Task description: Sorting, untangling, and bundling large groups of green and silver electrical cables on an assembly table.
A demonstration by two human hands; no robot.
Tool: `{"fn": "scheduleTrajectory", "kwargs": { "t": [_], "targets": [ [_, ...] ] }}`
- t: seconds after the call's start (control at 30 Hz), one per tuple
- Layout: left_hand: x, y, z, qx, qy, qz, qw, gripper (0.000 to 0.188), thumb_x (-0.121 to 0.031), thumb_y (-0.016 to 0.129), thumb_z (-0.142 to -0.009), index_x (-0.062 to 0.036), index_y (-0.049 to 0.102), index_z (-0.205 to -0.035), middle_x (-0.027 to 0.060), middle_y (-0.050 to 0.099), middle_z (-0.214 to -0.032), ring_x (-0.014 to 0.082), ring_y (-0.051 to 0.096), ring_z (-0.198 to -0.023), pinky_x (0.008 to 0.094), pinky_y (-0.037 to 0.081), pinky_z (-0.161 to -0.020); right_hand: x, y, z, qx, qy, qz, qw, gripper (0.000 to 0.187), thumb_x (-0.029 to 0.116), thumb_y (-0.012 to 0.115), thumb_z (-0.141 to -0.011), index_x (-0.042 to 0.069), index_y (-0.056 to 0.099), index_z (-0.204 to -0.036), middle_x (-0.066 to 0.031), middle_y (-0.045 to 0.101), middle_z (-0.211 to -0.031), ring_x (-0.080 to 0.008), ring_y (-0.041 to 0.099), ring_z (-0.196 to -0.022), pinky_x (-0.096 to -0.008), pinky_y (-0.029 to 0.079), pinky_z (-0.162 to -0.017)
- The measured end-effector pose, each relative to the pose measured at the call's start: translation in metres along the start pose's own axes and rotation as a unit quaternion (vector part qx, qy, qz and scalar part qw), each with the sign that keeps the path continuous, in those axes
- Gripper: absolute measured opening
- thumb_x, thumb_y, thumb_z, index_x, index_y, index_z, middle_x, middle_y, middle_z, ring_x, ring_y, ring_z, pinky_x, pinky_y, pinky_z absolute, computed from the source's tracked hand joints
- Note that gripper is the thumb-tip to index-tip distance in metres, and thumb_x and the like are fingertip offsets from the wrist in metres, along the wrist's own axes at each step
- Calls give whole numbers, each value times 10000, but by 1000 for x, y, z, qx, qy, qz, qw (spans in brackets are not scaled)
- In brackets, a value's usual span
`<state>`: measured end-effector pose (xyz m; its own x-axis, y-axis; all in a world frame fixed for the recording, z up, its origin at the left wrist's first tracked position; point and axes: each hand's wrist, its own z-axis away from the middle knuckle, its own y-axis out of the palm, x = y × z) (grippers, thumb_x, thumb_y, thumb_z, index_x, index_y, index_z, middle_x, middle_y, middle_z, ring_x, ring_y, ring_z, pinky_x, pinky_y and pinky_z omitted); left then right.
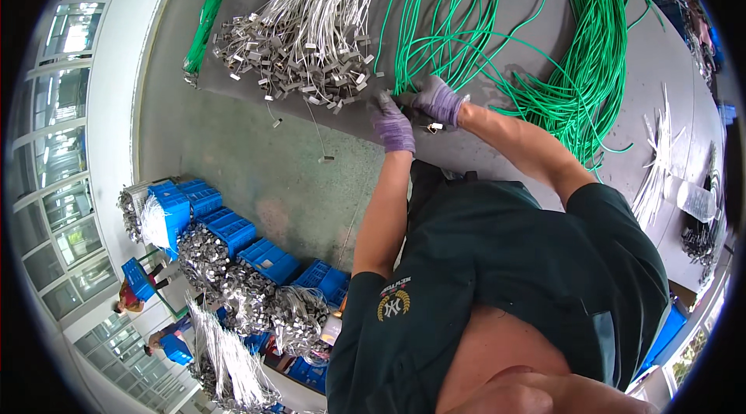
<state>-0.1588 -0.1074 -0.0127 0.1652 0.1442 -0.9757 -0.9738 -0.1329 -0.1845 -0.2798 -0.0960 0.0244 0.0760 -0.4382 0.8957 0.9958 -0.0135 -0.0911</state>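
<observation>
Both my hands wear purple-and-grey work gloves at the near edge of a grey table (505,22). My left hand (394,125) is closed at the near end of a loose bunch of green cables (451,33), fingers curled round the cable ends. My right hand (440,102) meets it from the right, closed on the same bunch; its fingertips are partly hidden. Just below the right hand shows a small metal piece (434,127); I cannot tell what bears it. Left of my hands lies a heap of white cables (334,18) ending in metal connectors (291,57).
A thick bundle of green cables (594,49) lies on the right, with white strips (659,158) beyond. Another green bundle (208,22) hangs at the far left. Blue crates (268,260) and heaped metal-ended cables (233,278) stand on the floor (272,181). Two people carry blue crates.
</observation>
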Motion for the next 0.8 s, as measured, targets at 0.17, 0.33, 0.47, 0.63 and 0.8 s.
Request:
{"fn": "scheduleTrajectory", "kwargs": {
  "t": [0.17,0.33,0.47,0.63,0.8],
  "targets": [
    [-10,7,-2,-10,118,-42,992,494,-439,455,-906,0,518,-1125,154,560,-977,224,498,-902,359,402,-839,3,-5,-4,7,-25,36,999,349,277,657,-742,-24,554,-599,-85,521,-489,-138,493,-410,-301,395,-403],
    [-16,11,-4,60,176,-60,981,425,-391,464,-914,18,529,-1012,157,547,-893,235,491,-810,371,414,-774,-2,-19,-17,54,-72,162,983,296,244,630,-743,-41,576,-686,-109,521,-491,-158,530,-422,-295,410,-397],
    [-11,10,-12,116,160,-73,978,382,-357,473,-919,18,524,-961,128,541,-829,219,485,-736,359,423,-698,-2,-24,-20,57,-126,158,978,213,232,609,-796,31,627,-727,-43,542,-488,-108,504,-390,-265,405,-370],
    [2,3,-28,204,46,34,977,272,-258,574,-872,-7,539,-971,52,545,-821,164,492,-729,315,435,-674,-3,-30,-20,90,17,-6,996,192,208,614,-815,16,618,-806,-2,508,-510,-124,499,-408,-278,365,-350],
    [20,-16,-47,133,243,-136,951,246,-111,645,-778,-19,565,-991,93,589,-802,217,567,-750,358,466,-702,19,-84,12,108,6,-203,973,262,262,607,-829,47,615,-977,2,526,-573,-84,453,-403,-217,324,-353]
  ]
}}
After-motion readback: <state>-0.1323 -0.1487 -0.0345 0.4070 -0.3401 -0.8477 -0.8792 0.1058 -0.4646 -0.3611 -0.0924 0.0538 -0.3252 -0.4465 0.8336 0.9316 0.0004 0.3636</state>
